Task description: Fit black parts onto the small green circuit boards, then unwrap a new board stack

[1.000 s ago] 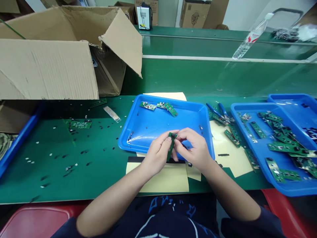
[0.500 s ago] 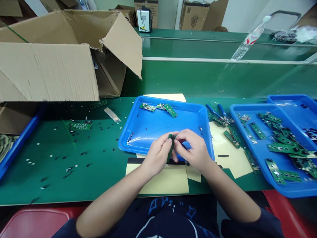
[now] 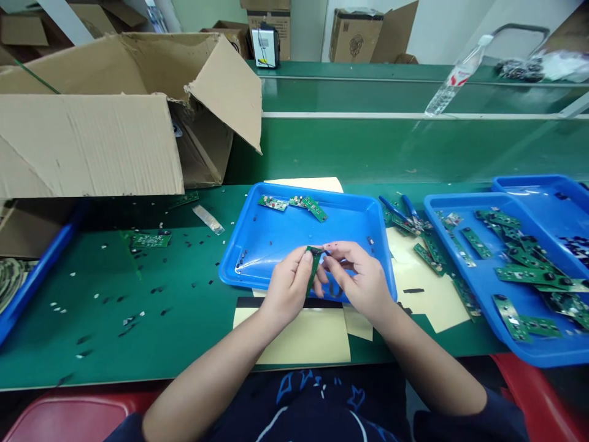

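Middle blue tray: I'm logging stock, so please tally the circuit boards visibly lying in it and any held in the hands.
Boards in the tray: 3
Held board, in the left hand: 1
Total: 4

No wording, brand or number is legible in your view. The bottle (image 3: 445,93) before you carries a red-and-white label (image 3: 459,77), its print unreadable. A carton (image 3: 353,29) at the back bears a dark emblem (image 3: 356,45), indistinct. Blue markings (image 3: 284,387) on your shirt (image 3: 317,423) cannot be read.
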`<state>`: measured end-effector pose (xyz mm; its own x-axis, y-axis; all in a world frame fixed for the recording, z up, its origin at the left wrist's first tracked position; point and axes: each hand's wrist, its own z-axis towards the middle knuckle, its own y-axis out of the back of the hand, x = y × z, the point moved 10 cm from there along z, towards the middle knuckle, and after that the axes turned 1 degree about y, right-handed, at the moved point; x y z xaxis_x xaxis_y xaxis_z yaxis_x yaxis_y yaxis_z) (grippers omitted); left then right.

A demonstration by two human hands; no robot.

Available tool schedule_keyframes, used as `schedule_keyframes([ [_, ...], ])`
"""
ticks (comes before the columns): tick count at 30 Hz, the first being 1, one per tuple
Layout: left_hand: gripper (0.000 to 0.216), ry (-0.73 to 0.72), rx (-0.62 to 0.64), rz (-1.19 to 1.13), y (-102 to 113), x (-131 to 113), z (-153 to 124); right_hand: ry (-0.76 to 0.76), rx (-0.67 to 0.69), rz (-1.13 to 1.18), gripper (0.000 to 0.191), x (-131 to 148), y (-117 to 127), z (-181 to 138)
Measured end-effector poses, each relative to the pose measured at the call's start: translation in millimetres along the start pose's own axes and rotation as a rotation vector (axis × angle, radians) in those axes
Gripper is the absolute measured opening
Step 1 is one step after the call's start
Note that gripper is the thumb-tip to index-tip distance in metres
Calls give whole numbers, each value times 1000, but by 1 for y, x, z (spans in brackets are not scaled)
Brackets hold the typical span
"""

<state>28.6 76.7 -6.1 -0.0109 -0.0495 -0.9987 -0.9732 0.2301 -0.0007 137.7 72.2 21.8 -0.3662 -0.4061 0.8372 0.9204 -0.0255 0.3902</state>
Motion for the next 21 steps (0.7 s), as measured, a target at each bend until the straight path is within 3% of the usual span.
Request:
schedule_keyframes([
  [3,33,11,-12,-61,3,2,1,0,-14,3,43,-3,6,2],
  [8,29,12,66,33,-2,2,0,214,-23,-155,14,12,14,6],
  [13,35,62,288,257,-23,8,-6,360,-69,-260,14,24,16,4],
  [16,34,32,348,364,-28,4,-8,409,-100,-307,23,30,19,3],
  [19,32,-82,274,411,-19,-8,-6,385,-288,-313,37,30,43,2],
  [21,36,-185,155,435,-6,-18,-4,378,-435,-268,33,29,62,-3],
])
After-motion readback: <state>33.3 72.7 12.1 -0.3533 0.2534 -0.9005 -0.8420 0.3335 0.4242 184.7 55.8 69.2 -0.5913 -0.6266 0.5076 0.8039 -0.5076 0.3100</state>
